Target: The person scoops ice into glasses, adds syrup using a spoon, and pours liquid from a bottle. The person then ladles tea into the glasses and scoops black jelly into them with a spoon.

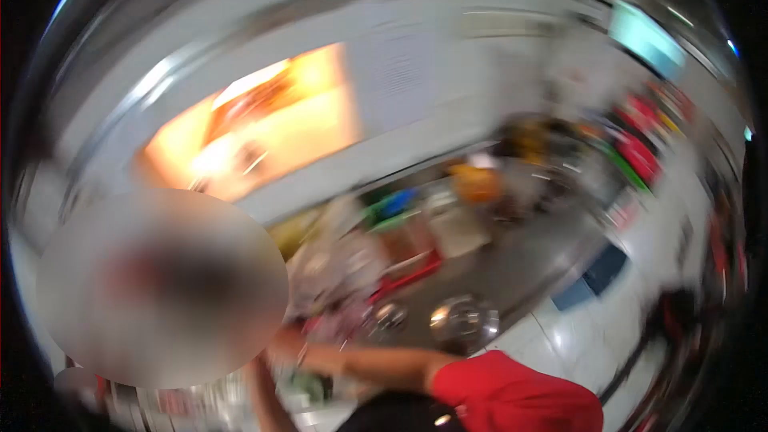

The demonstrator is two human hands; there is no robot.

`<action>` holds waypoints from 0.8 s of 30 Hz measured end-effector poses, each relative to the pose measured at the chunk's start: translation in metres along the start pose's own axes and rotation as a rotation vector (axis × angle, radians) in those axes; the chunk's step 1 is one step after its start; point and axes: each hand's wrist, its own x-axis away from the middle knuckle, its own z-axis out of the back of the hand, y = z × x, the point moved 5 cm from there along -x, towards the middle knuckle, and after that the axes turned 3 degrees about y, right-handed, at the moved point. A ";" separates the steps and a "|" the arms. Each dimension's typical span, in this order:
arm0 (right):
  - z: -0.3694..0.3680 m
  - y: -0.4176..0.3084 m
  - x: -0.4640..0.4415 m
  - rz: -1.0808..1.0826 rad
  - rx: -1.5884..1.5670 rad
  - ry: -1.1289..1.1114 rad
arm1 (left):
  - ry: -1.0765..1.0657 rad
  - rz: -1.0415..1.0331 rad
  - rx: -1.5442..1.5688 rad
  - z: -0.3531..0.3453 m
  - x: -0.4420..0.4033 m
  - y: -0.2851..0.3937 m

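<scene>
Strong motion blur smears the head view. A red-sleeved arm (384,360) stretches left across the bottom. It appears to be mine, and it ends at my right hand (284,344), whose fingers are too smeared to read. A second bare forearm (269,400) rises close to it, apparently my left one; its hand is hidden by the large blurred oval (160,288). What either hand holds, if anything, does not show. Just beyond the hands lie pale plastic bags (340,260). Nearest on the steel counter (520,264) are a shiny metal bowl (464,322) and a smaller metal bowl (390,318).
Along the counter stand a red-rimmed tray (412,268), a white container (456,224) and an orange item (476,182). A brightly lit opening (264,124) is in the wall behind. A dark blue object (604,268) lies on the tiled floor (552,336) to the right.
</scene>
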 end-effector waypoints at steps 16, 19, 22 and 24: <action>-0.008 -0.022 -0.093 0.608 0.506 0.239 | 1.263 -0.020 -0.788 0.186 0.136 -0.108; -0.017 -0.025 -0.120 0.903 0.795 0.171 | 1.178 -0.029 -0.758 0.193 0.111 -0.121; -0.023 -0.017 -0.144 1.019 0.943 0.090 | 1.163 0.115 -0.611 0.198 0.098 -0.129; -0.021 -0.016 -0.154 1.003 0.986 0.049 | 1.186 0.027 -0.615 0.201 0.094 -0.122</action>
